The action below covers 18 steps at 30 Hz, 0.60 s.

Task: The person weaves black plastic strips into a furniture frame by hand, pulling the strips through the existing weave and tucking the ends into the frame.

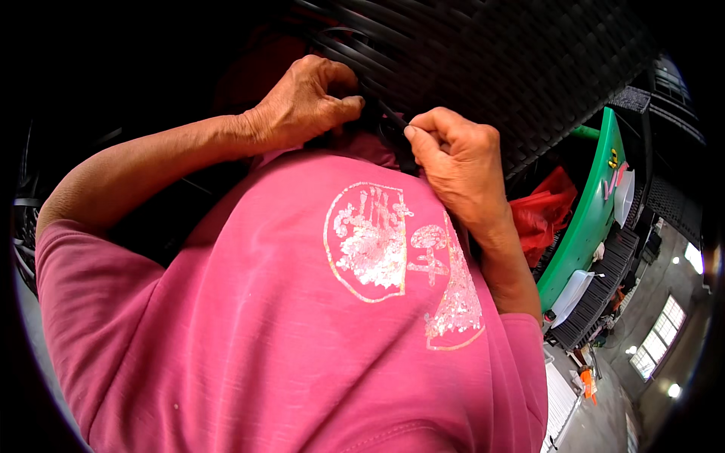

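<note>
A woven black panel of flat strips (483, 68) rises in front of me and spreads toward the upper right. My right hand (461, 155) pinches a dark, narrow strip (391, 115) between thumb and forefinger, close to the panel's lower edge. To the left of it, my left hand (317, 98) is closed, thumb against curled fingers, near the other end of that strip. Whether the left fingers grip the strip is hard to make out in the shadow. Loose black strands (340, 34) curve above the left hand.
My pink shirt (287, 302) fills the middle. On the right stand a green curved plastic panel (585, 219), a crumpled red bag (542, 215) and stacked dark woven pieces (604, 279). Farther off are an orange item (587, 383) and a bright window (657, 337). The left side lies in deep shadow.
</note>
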Available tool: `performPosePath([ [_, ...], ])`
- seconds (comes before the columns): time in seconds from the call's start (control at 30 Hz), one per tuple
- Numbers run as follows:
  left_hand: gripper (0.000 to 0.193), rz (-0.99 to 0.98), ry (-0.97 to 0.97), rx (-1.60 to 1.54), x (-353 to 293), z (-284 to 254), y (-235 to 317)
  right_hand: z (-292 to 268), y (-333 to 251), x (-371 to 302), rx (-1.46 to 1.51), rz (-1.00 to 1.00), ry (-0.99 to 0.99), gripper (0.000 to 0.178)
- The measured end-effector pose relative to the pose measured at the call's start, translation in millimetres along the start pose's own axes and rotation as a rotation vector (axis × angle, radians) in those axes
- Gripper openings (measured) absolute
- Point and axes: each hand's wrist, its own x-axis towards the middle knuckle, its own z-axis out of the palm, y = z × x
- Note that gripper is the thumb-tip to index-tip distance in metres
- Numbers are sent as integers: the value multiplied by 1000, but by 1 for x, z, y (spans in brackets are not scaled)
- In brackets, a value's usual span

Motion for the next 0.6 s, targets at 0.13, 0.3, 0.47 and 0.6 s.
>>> performPosePath([
  [0.13,19,34,17,-6,-1,2,-4,13,1,4,-112,-98,42,11],
  [0.3,19,7,38,-6,-3,4,-3,23,2,17,-190,-167,39,10],
  [0.47,15,-34,54,-240,-2,2,-17,33,2,23,-402,-247,78,10],
  [0.6,13,-74,54,-23,13,-26,-16,19,-13,17,-372,-493,284,9],
])
